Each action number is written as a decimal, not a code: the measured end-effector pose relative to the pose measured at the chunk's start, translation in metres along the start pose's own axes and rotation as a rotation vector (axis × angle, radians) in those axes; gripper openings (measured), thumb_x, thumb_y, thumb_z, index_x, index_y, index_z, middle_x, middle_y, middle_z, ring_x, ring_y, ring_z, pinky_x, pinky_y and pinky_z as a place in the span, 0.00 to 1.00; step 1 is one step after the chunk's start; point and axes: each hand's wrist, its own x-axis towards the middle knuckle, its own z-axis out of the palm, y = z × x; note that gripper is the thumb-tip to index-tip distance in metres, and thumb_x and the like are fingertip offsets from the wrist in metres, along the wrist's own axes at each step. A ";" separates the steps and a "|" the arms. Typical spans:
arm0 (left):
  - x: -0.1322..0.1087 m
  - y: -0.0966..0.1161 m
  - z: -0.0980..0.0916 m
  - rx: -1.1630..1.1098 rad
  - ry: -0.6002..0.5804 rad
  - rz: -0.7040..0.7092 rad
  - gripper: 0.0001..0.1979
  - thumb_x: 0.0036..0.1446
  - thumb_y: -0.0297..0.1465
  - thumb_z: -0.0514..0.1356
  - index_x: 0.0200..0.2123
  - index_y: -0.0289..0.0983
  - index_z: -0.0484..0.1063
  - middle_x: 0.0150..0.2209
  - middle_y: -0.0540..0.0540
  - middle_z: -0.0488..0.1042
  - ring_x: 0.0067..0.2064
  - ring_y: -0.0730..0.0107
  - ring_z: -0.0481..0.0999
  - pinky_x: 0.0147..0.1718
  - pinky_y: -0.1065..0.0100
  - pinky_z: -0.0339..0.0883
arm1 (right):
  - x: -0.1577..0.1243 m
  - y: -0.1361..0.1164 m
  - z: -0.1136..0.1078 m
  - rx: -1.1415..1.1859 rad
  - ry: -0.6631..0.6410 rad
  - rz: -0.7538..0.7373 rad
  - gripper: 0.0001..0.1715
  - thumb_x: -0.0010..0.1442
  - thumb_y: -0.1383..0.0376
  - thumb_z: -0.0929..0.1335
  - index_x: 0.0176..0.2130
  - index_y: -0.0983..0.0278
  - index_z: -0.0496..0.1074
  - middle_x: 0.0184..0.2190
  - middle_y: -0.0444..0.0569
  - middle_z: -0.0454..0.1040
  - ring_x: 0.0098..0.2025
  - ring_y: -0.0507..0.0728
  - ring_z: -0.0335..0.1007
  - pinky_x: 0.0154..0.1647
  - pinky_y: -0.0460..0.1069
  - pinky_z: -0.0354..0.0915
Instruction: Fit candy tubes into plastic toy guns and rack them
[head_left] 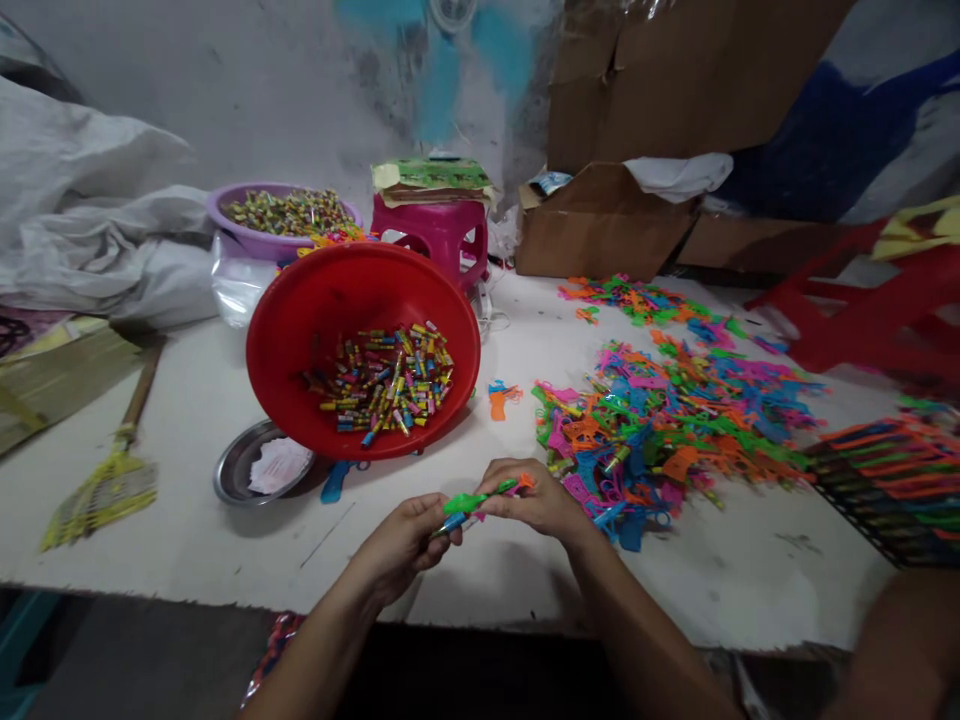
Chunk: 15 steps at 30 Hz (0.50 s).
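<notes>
Both of my hands meet over the front of the table. My left hand (409,540) pinches a small tube with a blue wrapper (454,523), close against a bright green plastic toy gun (465,503). My right hand (536,500) closes around the other end of the toy gun, where orange and pink plastic (527,482) shows between the fingers; whether these are separate pieces I cannot tell. Just beyond, a tilted red basin (281,350) holds many similar wrapped tubes (394,385). To the right lies a heap of coloured plastic toy guns (667,420).
A steel bowl with paper (281,465) and a yellow fan-shaped brush (112,490) lie left. Behind are a purple basin (225,225), a pink stool (439,225) and cardboard boxes (600,235). A dark crate of toy guns (892,490) stands right, near another person's arm (907,640).
</notes>
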 end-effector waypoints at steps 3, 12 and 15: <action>-0.002 -0.001 0.000 -0.037 -0.032 -0.045 0.11 0.46 0.35 0.61 0.25 0.33 0.65 0.20 0.51 0.66 0.15 0.87 0.52 0.13 0.78 0.35 | 0.001 -0.004 -0.002 -0.051 -0.080 -0.032 0.08 0.51 0.63 0.69 0.33 0.64 0.75 0.27 0.47 0.72 0.29 0.51 0.68 0.30 0.45 0.63; 0.011 0.006 -0.012 0.650 0.159 0.272 0.13 0.52 0.38 0.55 0.32 0.34 0.72 0.30 0.44 0.73 0.31 0.69 0.69 0.30 0.69 0.61 | -0.036 -0.002 -0.049 -0.377 0.246 0.272 0.20 0.50 0.52 0.66 0.36 0.63 0.73 0.28 0.49 0.73 0.26 0.55 0.69 0.27 0.50 0.65; 0.023 0.032 -0.038 1.197 0.736 0.451 0.11 0.54 0.32 0.52 0.36 0.36 0.72 0.35 0.41 0.73 0.41 0.60 0.67 0.39 0.62 0.59 | -0.066 0.001 -0.108 -1.015 0.872 0.525 0.33 0.47 0.47 0.66 0.45 0.67 0.68 0.31 0.59 0.72 0.30 0.64 0.69 0.27 0.57 0.63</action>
